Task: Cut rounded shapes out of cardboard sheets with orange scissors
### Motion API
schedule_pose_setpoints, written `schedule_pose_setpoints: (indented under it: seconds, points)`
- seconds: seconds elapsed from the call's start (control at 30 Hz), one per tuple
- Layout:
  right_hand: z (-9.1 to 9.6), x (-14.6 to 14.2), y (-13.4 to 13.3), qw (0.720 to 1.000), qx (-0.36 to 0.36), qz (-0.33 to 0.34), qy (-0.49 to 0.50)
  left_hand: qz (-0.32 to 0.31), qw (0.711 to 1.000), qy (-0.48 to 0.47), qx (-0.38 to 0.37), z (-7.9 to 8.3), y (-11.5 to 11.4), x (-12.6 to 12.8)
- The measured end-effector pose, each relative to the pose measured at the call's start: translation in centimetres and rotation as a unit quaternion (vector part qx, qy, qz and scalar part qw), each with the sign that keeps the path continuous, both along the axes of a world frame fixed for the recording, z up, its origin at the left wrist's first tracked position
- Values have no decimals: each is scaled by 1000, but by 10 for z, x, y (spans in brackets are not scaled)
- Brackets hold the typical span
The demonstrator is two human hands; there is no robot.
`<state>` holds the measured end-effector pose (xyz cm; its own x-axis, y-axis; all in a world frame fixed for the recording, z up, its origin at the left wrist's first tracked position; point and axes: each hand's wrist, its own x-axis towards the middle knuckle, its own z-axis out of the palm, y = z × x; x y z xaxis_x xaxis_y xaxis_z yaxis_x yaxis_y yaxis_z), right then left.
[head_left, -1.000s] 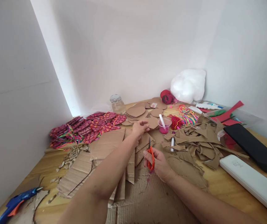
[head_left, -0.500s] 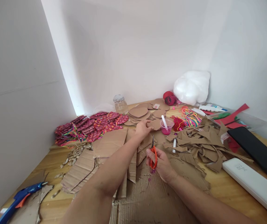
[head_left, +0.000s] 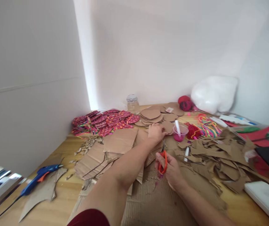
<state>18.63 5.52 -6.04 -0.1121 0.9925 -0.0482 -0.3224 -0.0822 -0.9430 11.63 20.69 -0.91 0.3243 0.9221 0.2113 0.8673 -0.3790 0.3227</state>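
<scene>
My left hand (head_left: 156, 132) reaches forward over the cardboard, its fingers curled on a brown cardboard disc (head_left: 167, 126) at the edge of a pile of such discs (head_left: 151, 114). Nearer to me, my right hand (head_left: 169, 168) is closed round small orange-handled scissors (head_left: 163, 160), blades pointing away. Both hands are above flat cardboard sheets (head_left: 119, 141) on the wooden table (head_left: 61, 201).
Pink patterned discs (head_left: 106, 121) lie at back left, and a glass jar (head_left: 132, 103) behind them. A pink cup (head_left: 180, 133), coloured strings (head_left: 206, 125), red yarn (head_left: 186, 103), white stuffing (head_left: 215, 94) and cardboard scraps (head_left: 219, 157) fill the right. A blue glue gun (head_left: 40, 174) lies left.
The view has swung left, so everything sits further right in frame. My left hand has stretched a little further onto the disc; my right hand keeps the scissors.
</scene>
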Motion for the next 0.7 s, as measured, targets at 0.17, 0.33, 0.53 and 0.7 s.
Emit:
schedule_pose_setpoints:
  seconds: [0.17,0.33,0.53,0.7]
  points:
    - [-3,3,3,1000,0,2,-13,4,999,-32,-1,7,-8,-8]
    - [-2,5,3,999,3,1,-34,46,994,-93,-18,21,-22,-62]
    - [3,5,1,998,18,4,-59,158,972,-171,18,39,-57,-191]
    - [3,5,2,997,30,12,-76,282,933,-218,47,30,-112,-272]
